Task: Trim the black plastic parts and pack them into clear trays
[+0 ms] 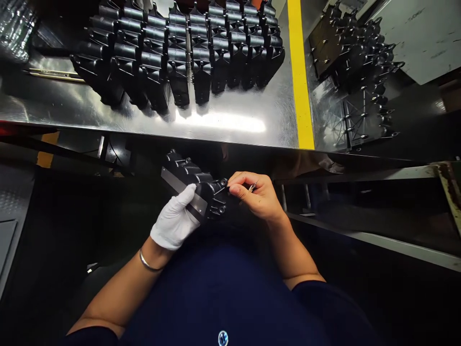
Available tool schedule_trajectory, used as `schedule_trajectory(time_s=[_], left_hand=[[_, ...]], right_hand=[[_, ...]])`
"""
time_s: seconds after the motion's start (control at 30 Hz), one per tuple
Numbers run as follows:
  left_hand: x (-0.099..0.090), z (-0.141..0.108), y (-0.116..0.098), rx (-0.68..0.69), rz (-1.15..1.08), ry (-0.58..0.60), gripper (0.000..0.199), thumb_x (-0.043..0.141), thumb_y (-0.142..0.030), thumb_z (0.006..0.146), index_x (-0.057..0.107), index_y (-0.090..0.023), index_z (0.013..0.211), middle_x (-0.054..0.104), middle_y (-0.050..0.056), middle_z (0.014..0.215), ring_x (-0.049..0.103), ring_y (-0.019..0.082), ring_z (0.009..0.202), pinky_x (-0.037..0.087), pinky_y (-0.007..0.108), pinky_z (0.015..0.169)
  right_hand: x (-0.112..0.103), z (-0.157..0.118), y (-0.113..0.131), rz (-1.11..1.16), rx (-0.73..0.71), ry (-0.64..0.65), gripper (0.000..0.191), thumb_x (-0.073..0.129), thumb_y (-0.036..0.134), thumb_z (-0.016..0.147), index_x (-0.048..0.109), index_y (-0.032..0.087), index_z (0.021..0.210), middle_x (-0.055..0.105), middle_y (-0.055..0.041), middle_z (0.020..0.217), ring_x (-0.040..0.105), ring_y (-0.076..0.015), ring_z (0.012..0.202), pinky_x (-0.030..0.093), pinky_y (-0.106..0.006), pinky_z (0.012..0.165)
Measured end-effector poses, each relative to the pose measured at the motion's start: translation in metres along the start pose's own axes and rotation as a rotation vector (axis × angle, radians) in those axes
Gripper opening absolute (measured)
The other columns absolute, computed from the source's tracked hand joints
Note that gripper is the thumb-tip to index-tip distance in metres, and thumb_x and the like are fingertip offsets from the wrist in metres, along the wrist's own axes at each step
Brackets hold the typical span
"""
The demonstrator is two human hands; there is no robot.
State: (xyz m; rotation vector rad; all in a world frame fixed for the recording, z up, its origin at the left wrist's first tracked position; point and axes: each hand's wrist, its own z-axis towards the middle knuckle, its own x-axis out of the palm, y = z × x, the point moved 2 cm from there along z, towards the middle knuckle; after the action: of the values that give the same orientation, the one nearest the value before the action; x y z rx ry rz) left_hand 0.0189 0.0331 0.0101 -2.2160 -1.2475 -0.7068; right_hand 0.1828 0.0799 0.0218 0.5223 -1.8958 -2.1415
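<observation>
My left hand (175,216), in a white glove, is closed around a black molded plastic part (201,190). Its thumb presses on the flat, smooth side, and the part is tilted, with ribs and round screw bosses facing away and to the right. My bare right hand (257,194) is at the part's right end, thumb and forefinger pinched together beside a round boss. A small silvery metal thing (253,186) shows at its curled fingers; its kind I cannot make out. Whatever lies between the fingertips is too small to tell.
Rows of similar black parts (180,57) stand on a shiny metal table (234,120) ahead. Yellow tape (300,72) crosses the tabletop, with more black parts (360,72) stacked to its right. A clear plastic bag (16,29) lies far left; a metal frame rail (378,240) runs at right.
</observation>
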Motion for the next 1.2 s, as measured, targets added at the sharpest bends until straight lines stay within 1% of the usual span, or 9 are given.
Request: schedule_trajectory(time_s=[0.2, 0.3, 0.4, 0.5, 0.63, 0.77, 0.87, 1.0, 1.2], left_hand=[[-0.005, 0.004, -0.004, 0.119, -0.042, -0.073, 0.028, 0.046, -0.002, 0.088, 0.071, -0.015, 0.085, 0.075, 0.000, 0.077, 0.071, 0.008, 0.072, 0.058, 0.014, 0.074], [-0.015, 0.002, -0.011, 0.171, 0.083, -0.001, 0.016, 0.065, -0.003, 0.074, 0.072, -0.018, 0.074, 0.074, -0.003, 0.070, 0.071, 0.010, 0.068, 0.059, 0.015, 0.071], [-0.021, -0.002, -0.014, 0.216, 0.220, 0.142, 0.015, 0.081, -0.011, 0.058, 0.072, -0.018, 0.069, 0.075, -0.001, 0.072, 0.071, 0.016, 0.067, 0.061, 0.023, 0.069], [-0.022, -0.005, -0.015, 0.240, 0.314, 0.197, 0.024, 0.084, -0.018, 0.055, 0.075, -0.020, 0.077, 0.075, 0.001, 0.075, 0.072, 0.022, 0.070, 0.063, 0.033, 0.070], [-0.020, -0.008, -0.017, 0.225, 0.396, 0.228, 0.029, 0.086, -0.018, 0.054, 0.076, -0.023, 0.081, 0.076, 0.002, 0.079, 0.072, 0.022, 0.075, 0.061, 0.030, 0.070], [-0.019, -0.010, -0.018, 0.178, 0.480, 0.287, 0.037, 0.085, -0.019, 0.055, 0.076, -0.020, 0.091, 0.077, 0.005, 0.088, 0.072, 0.023, 0.078, 0.060, 0.030, 0.071], [-0.018, -0.009, -0.015, 0.145, 0.512, 0.318, 0.039, 0.084, -0.022, 0.056, 0.075, -0.016, 0.094, 0.076, 0.008, 0.087, 0.072, 0.026, 0.080, 0.060, 0.034, 0.074], [-0.015, -0.006, -0.006, 0.103, 0.405, 0.276, 0.026, 0.081, -0.019, 0.059, 0.074, -0.016, 0.084, 0.075, 0.003, 0.075, 0.072, 0.022, 0.073, 0.060, 0.030, 0.073], [-0.012, -0.003, -0.001, 0.089, 0.230, 0.213, 0.012, 0.077, -0.010, 0.062, 0.069, -0.017, 0.067, 0.072, -0.002, 0.066, 0.070, 0.011, 0.065, 0.057, 0.014, 0.068]], right_hand=[[-0.004, -0.007, 0.000, -0.464, -0.238, -0.234, 0.021, 0.060, 0.027, 0.088, 0.062, 0.018, 0.069, 0.064, -0.0016, 0.065, 0.057, -0.0116, 0.059, 0.044, -0.025, 0.057], [-0.020, -0.009, -0.012, -0.725, -0.083, -0.267, 0.039, 0.060, 0.043, 0.088, 0.053, 0.019, 0.059, 0.052, 0.0025, 0.051, 0.046, -0.0090, 0.046, 0.034, -0.023, 0.047], [-0.031, -0.010, -0.018, -0.891, 0.114, -0.180, 0.037, 0.058, 0.054, 0.086, 0.055, 0.019, 0.072, 0.056, 0.0020, 0.057, 0.051, -0.0110, 0.049, 0.033, -0.023, 0.049], [-0.027, -0.011, -0.009, -0.830, 0.062, -0.043, 0.029, 0.050, 0.048, 0.093, 0.056, 0.020, 0.093, 0.064, -0.0019, 0.077, 0.059, -0.0137, 0.063, 0.041, -0.023, 0.057], [-0.012, -0.011, 0.014, -0.609, -0.261, 0.137, 0.030, 0.032, 0.029, 0.101, 0.055, 0.018, 0.086, 0.060, -0.0018, 0.072, 0.055, -0.0109, 0.062, 0.043, -0.022, 0.059], [0.000, -0.008, 0.027, -0.543, -0.468, 0.336, 0.046, 0.036, 0.051, 0.097, 0.054, 0.016, 0.073, 0.052, 0.0005, 0.059, 0.047, -0.0095, 0.053, 0.033, -0.022, 0.050], [0.004, -0.006, 0.028, -0.631, -0.542, 0.336, 0.057, 0.043, 0.066, 0.088, 0.048, 0.017, 0.059, 0.040, 0.0037, 0.052, 0.036, -0.0084, 0.048, 0.022, -0.024, 0.046], [0.002, -0.004, 0.026, -0.711, -0.622, 0.218, 0.058, 0.044, 0.061, 0.091, 0.041, 0.018, 0.051, 0.033, 0.0048, 0.050, 0.030, -0.0082, 0.046, 0.018, -0.026, 0.047], [-0.003, -0.002, 0.022, -0.805, -0.583, 0.088, 0.055, 0.044, 0.060, 0.091, 0.051, 0.017, 0.058, 0.044, 0.0015, 0.054, 0.039, -0.0095, 0.051, 0.024, -0.025, 0.050]])
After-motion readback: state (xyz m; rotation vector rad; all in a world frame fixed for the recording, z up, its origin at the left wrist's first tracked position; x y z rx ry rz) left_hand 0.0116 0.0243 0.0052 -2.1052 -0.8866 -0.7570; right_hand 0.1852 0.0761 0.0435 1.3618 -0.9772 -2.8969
